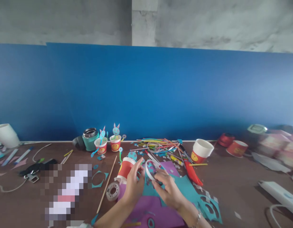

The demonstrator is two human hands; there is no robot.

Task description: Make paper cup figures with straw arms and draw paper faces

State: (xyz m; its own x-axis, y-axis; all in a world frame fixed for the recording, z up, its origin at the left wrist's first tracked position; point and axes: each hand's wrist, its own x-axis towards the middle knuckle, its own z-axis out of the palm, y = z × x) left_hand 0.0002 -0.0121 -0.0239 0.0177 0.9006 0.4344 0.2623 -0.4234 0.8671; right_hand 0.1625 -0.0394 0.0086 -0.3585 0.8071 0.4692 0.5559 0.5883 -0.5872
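My right hand [168,187] is closed on the edge of a ring-shaped roll of tape [148,172] with a pale rim. Just left of that roll is my left hand [135,183], its fingers partly curled and the thumb apart from them; I see nothing held in it. A red and white paper cup [125,167] lies tilted behind my left hand, partly hidden by it. Close to the cup is a round blue paper face [132,155]. Beneath my hands lie purple paper [146,207] and teal paper [183,185]. Another tape roll [112,191] lies left of my left wrist.
Two decorated cups [115,144] with paper rabbits stand near a teal canister [90,139]. Colored sticks [158,145] pile along the back. White-and-red cups [202,150] and a red-handled tool [193,174] sit rightward. A power strip [280,194] lies far right; a wooden stick [107,183] lies left.
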